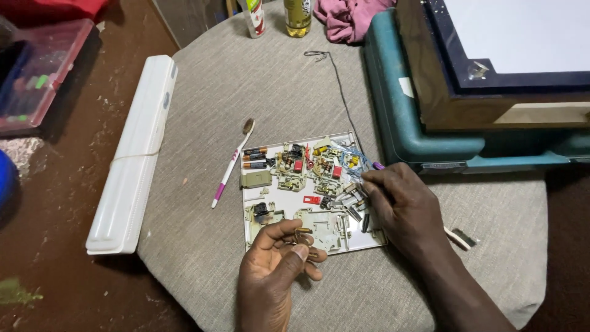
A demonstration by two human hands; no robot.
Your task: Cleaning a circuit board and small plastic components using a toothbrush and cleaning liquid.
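Note:
A white flat tray (362,245) lies on a grey fabric cushion, strewn with several small electronic parts, circuit boards (291,166) and batteries (254,158). My left hand (279,270) rests palm-up at the tray's near edge, with thumb and fingers pinched on a small brass-coloured part (302,235). My right hand (402,206) lies over the tray's right side, gripping a thin purple-tipped tool (376,165) whose tip points into the parts.
A toothbrush (232,163) with a purple and white handle lies left of the tray. A long white housing (135,154) sits along the cushion's left edge. A teal case (405,117) under a wooden frame stands at right. A thin wire (341,92), two bottles and pink cloth lie behind.

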